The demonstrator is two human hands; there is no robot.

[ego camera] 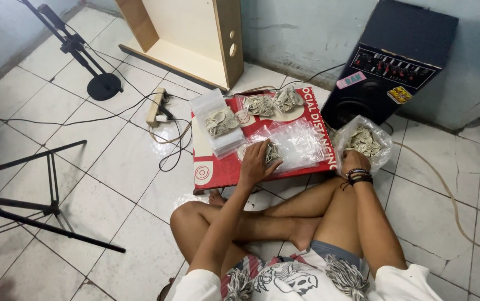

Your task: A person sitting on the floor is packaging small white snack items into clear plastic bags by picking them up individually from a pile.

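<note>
I sit cross-legged on a tiled floor before a red board (212,173) lying flat. My left hand (256,161) presses down on a small pile of pale ring-shaped pieces (273,151) lying on clear plastic bags (301,145). My right hand (355,161), with dark bracelets at the wrist, reaches into a large clear bag (365,139) full of the same pale pieces beside the board's right edge; its fingers are hidden inside the bag. Filled small bags (220,121) and another filled bag (273,103) lie further back on the board.
A black speaker box (396,61) stands against the wall at the back right. A wooden cabinet (195,33) leans at the back. A power strip (156,106) with cables lies left of the board. A microphone stand base (103,86) and black tripod legs (34,206) occupy the left floor.
</note>
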